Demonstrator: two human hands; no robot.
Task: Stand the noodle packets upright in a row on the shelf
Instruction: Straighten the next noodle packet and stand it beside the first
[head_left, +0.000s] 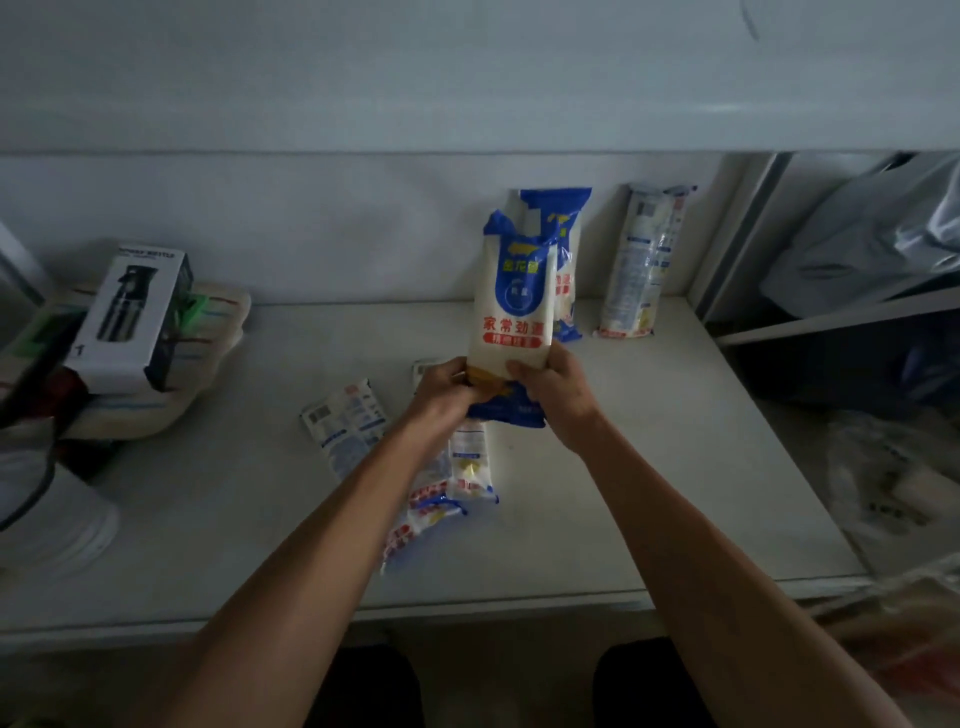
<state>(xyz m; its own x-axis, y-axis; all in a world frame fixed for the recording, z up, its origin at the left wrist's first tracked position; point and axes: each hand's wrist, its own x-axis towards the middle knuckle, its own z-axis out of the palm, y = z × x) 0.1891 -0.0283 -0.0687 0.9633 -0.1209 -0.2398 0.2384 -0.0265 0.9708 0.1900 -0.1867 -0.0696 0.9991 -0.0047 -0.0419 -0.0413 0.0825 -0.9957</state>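
Observation:
I hold a white and blue noodle packet (514, 306) upright above the shelf (675, 457), gripped at its lower end by my left hand (447, 392) and my right hand (553, 387). Right behind it a second blue-topped packet (563, 244) stands against the back wall. A third packet (639, 260), pale with small print, leans on the wall further right. Flat on the shelf lie one packet (348, 423) left of my forearm and several more (457, 483) partly hidden under my left arm.
On the left sits a white and black bottle box (132, 317) on stacked cream packs (208, 353). A white round thing with a dark cord (52, 509) is at the near left. A side compartment with plastic bags (872, 249) lies right of the shelf.

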